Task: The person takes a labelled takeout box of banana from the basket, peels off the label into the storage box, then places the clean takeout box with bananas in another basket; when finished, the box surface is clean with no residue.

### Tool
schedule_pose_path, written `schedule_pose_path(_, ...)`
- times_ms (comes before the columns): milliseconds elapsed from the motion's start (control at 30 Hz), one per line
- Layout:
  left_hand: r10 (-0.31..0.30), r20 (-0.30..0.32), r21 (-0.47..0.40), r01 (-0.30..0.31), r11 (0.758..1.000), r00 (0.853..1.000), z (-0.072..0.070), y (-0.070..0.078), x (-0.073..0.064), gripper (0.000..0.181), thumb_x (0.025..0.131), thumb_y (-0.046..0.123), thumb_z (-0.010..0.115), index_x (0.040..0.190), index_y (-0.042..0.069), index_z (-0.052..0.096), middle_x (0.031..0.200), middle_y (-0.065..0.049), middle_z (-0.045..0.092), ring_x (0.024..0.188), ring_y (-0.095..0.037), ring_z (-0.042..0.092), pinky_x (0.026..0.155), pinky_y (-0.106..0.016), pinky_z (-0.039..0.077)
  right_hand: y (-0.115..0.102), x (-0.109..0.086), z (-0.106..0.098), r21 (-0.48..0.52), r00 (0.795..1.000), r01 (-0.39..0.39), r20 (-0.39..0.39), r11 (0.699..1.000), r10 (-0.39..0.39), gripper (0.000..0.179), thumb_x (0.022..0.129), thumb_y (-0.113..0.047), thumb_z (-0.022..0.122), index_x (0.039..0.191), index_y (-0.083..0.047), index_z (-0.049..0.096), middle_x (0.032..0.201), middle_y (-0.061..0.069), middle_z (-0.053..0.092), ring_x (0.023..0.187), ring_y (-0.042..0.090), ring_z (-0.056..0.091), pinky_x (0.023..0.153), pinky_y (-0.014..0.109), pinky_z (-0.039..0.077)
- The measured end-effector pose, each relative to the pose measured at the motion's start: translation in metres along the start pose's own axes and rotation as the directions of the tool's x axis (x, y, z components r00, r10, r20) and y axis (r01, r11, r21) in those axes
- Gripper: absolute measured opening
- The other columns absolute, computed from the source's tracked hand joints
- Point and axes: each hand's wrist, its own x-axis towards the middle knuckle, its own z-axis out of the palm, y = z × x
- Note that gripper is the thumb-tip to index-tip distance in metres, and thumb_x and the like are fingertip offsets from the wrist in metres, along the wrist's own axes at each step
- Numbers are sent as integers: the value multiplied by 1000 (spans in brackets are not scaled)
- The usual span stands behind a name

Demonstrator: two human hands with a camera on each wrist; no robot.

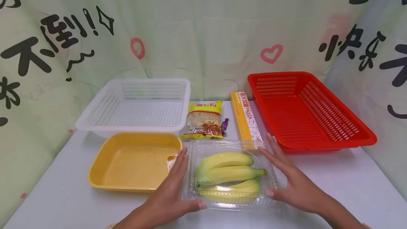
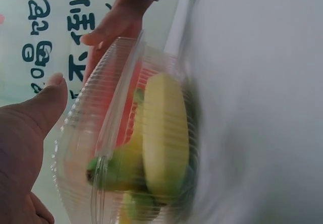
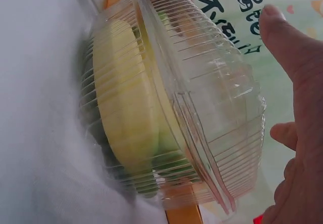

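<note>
A clear plastic clamshell box [image 1: 233, 204] stands on the table in front of the person, its lid down over several yellow-green bananas [image 1: 229, 172]. The left hand [image 1: 173, 190] is at the box's left side, fingers extended and thumb pointing along the front edge. At the right side, the right hand [image 1: 290, 179] has its fingers spread, fingertips near the far right corner. Ridged walls of the box [image 2: 126, 133] show the bananas [image 2: 164, 133] inside in the left wrist view. In the right wrist view the right hand [image 3: 303, 108] is beside the lid with its thumb extended.
A yellow tray [image 1: 111, 186] with a small wrapped item [image 1: 171, 162] is at left, a white basket [image 1: 133, 129] behind it. Behind the box lie a noodle packet [image 1: 205, 119], a purple-wrapped candy [image 1: 224, 126] and a pasta carton [image 1: 245, 116]. A red basket [image 1: 318, 146] stands at right.
</note>
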Motion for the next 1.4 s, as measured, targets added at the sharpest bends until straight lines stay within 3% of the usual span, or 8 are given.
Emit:
schedule_pose_path(267, -32, 1, 10, 32, 999, 999, 13, 3, 3, 127, 68, 50, 84, 156, 5, 3, 162, 0, -9, 146, -14, -4, 113, -50, 18, 12, -9, 4, 84, 994, -50, 99, 995, 41, 131, 60, -38, 88, 155, -42, -2, 159, -9, -23, 140, 51, -3, 77, 75, 41)
schedule_pose_path(433, -52, 23, 19, 52, 998, 998, 19, 3, 3, 131, 67, 47, 86, 155, 4, -1, 162, 0, -13, 145, -12, -10, 115, -40, 12, 17, -12, 5, 111, 986, -94, 149, 989, 77, 139, 60, -37, 89, 152, -41, -16, 160, -1, -22, 140, 51, -4, 83, 76, 37)
schedule_pose_path(567, -32, -3, 11, 32, 999, 999, 23, 2, 2, 128, 70, 42, 86, 154, 1, -1, 162, -3, -13, 146, -16, -9, 115, -35, 9, 19, -12, 7, 134, 976, -153, 176, 979, 128, 137, 61, -41, 88, 150, -45, -16, 161, 3, -15, 141, 48, 2, 88, 71, 40)
schedule_pose_path(800, -27, -46, -3, 27, 1000, 999, 28, 2, 3, 118, 76, 41, 82, 154, -1, 4, 162, -7, -8, 146, -20, -1, 113, -52, 16, 19, -10, 10, 191, 973, -169, 187, 967, 133, 134, 62, -37, 89, 150, -48, -12, 162, 6, -4, 139, 44, 14, 88, 61, 47)
schedule_pose_path(933, -43, -49, 3, 43, 999, 998, 29, 4, 4, 119, 76, 42, 82, 154, -2, 4, 162, -8, -6, 146, -19, 1, 114, -48, 16, 20, -10, 11, 190, 973, -178, 180, 966, 144, 133, 62, -38, 89, 150, -50, -11, 162, 4, -3, 139, 43, 13, 88, 63, 46)
schedule_pose_path(1233, -38, -109, -72, 30, 997, 993, 29, 3, 3, 115, 73, 38, 85, 154, -2, 13, 162, -8, 5, 145, -24, 11, 113, -49, 20, 19, -11, 11, 182, 979, -160, 158, 970, 132, 129, 65, -39, 87, 152, -47, -9, 162, 4, 0, 141, 43, 11, 89, 66, 44)
schedule_pose_path(1400, -33, -149, -95, 19, 995, 988, 26, 6, 5, 115, 70, 33, 88, 152, -4, 18, 161, -8, 10, 145, -23, 13, 114, -40, 19, 15, -9, 9, 160, 984, -137, 134, 978, 116, 124, 69, -40, 84, 152, -47, -8, 163, 4, 0, 141, 42, 12, 90, 68, 42)
